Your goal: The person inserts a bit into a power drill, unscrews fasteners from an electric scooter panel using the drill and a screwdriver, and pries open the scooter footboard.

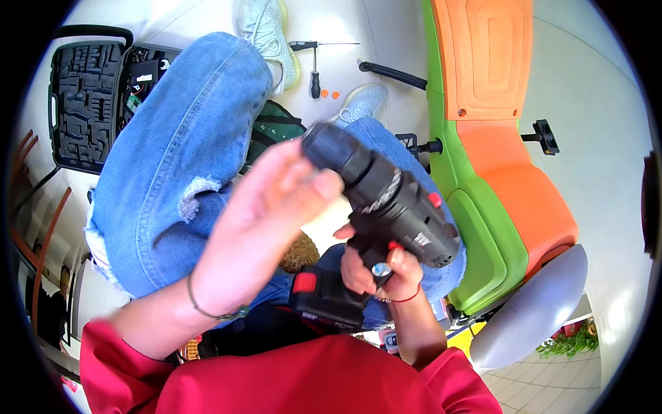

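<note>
A black cordless drill [393,200] with red buttons is held in front of my chest, its chuck [338,152] pointing up and to the left. My right hand [386,269] wraps round its handle, below the motor housing. The battery [327,293], with a red catch, sits at the handle's base. At the chuck end is my left hand [276,193], fingers curled and thumb against the chuck's side. Motion blurs those fingertips in part, and I cannot make out a bit in the chuck.
An orange and green ride-on seat [476,186] with pedals stands at the right. To the left lies an open black tool case [86,103]. Screwdrivers [315,83] and small orange caps [329,94] lie on the floor beyond my knees. A brown fuzzy object [300,252] shows beneath the drill.
</note>
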`<control>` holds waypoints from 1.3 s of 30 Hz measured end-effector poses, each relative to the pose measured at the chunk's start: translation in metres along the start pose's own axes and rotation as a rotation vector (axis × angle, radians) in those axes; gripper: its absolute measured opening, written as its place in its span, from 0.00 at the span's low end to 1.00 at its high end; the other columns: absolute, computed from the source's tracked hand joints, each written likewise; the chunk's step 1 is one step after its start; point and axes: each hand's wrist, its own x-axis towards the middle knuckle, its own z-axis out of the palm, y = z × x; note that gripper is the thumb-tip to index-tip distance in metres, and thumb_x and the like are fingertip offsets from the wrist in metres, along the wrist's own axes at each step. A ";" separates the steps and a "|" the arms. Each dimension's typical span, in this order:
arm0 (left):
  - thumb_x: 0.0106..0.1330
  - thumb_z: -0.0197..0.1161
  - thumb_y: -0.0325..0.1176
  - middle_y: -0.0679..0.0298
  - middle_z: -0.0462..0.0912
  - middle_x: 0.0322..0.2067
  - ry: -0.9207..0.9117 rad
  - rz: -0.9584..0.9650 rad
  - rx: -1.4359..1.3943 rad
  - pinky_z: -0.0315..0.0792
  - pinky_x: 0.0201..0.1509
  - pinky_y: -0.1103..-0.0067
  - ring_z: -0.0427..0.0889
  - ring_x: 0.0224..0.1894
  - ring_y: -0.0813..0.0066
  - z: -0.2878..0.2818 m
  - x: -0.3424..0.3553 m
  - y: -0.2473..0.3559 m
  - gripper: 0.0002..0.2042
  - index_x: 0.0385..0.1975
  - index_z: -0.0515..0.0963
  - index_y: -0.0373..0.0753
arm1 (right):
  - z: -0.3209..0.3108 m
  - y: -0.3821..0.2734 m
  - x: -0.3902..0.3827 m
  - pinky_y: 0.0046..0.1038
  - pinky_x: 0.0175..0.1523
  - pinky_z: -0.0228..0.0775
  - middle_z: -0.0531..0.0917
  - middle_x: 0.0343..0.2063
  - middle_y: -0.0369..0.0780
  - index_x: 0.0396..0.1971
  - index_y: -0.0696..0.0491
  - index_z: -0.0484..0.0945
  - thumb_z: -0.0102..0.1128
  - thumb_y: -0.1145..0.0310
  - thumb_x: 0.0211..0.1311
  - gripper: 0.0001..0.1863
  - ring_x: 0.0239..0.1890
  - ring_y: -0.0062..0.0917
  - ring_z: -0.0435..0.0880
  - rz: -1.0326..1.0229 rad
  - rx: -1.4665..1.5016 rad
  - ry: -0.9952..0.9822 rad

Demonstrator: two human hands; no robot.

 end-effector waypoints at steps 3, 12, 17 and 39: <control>0.67 0.58 0.31 0.67 0.78 0.40 0.005 -0.088 -0.223 0.72 0.46 0.80 0.77 0.41 0.82 0.002 -0.002 -0.005 0.10 0.43 0.67 0.38 | 0.011 0.010 -0.004 0.20 0.19 0.59 0.72 0.12 0.38 0.54 0.64 0.67 0.57 0.48 0.55 0.37 0.11 0.19 0.67 0.018 -0.110 0.051; 0.70 0.52 0.41 0.59 0.78 0.44 -0.051 -0.014 -0.135 0.72 0.53 0.71 0.78 0.48 0.71 -0.011 0.000 -0.013 0.14 0.47 0.68 0.39 | 0.011 0.041 -0.001 0.20 0.28 0.65 0.75 0.20 0.36 0.47 0.59 0.70 0.61 0.67 0.56 0.21 0.21 0.18 0.72 -0.248 -0.654 0.188; 0.69 0.54 0.42 0.55 0.80 0.42 -0.182 -0.029 -0.111 0.72 0.54 0.71 0.79 0.47 0.69 -0.008 -0.003 -0.016 0.16 0.48 0.68 0.39 | 0.014 0.040 -0.022 0.21 0.29 0.66 0.74 0.21 0.36 0.40 0.58 0.71 0.58 0.76 0.52 0.14 0.22 0.19 0.73 -0.200 -0.721 0.254; 0.60 0.61 0.32 0.40 0.63 0.56 -0.006 0.507 0.459 0.61 0.64 0.67 0.65 0.60 0.51 0.020 -0.037 -0.019 0.35 0.62 0.50 0.26 | -0.025 0.041 -0.092 0.34 0.49 0.67 0.68 0.46 0.47 0.54 0.58 0.61 0.54 0.52 0.55 0.33 0.46 0.36 0.69 -0.079 -0.320 0.727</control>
